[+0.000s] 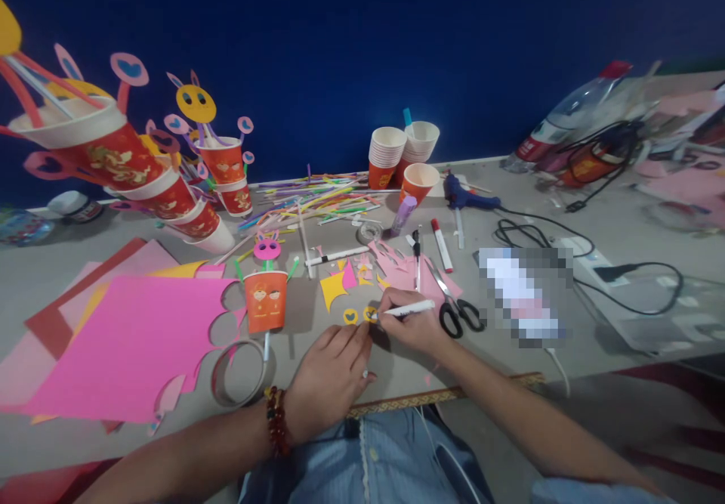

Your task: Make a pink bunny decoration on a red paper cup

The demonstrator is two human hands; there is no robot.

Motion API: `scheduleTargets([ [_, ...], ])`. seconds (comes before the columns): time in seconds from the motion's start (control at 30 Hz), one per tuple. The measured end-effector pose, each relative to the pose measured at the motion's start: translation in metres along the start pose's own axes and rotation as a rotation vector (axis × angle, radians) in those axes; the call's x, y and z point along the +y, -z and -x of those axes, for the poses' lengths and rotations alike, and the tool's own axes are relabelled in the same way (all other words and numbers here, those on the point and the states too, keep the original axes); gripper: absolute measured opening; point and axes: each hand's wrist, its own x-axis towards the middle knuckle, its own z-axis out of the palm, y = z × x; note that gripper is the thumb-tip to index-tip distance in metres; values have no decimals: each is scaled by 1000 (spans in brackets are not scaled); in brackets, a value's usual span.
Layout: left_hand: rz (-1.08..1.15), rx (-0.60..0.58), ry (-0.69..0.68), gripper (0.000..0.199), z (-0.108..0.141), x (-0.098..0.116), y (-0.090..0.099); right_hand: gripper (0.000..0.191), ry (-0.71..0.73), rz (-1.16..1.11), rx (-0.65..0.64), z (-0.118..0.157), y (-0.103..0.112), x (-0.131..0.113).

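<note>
In the head view, holds a white marker [414, 308] in the right hand [406, 330], with the grip clamped round its barrel and the tip on or just over the right of two yellow paper discs [370, 314], side by side on the counter [396, 381]; cannot tell whether touching. Rests the left hand [329, 374] palm down, with thumb and fingers apart, fingertips at the lower edge of the same disc. Wears a beaded bracelet [276, 421] on the left wrist. Has black-handled scissors [473, 313] just beside the right hand, and pink paper scraps [390, 268] just beyond the discs. To the left, shows an orange paper cup [264, 304] standing near a magenta paper sheet [136, 338]; farther back, pipe cleaners [322, 203] and a blue glue gun [469, 196].
</note>
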Motion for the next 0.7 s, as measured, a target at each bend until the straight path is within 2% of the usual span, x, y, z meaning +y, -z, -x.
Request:
scheduleTargets([
  [0.7, -6, 27, -12, 51, 0, 0, -3, 13, -28, 21, 64, 1, 0, 6],
])
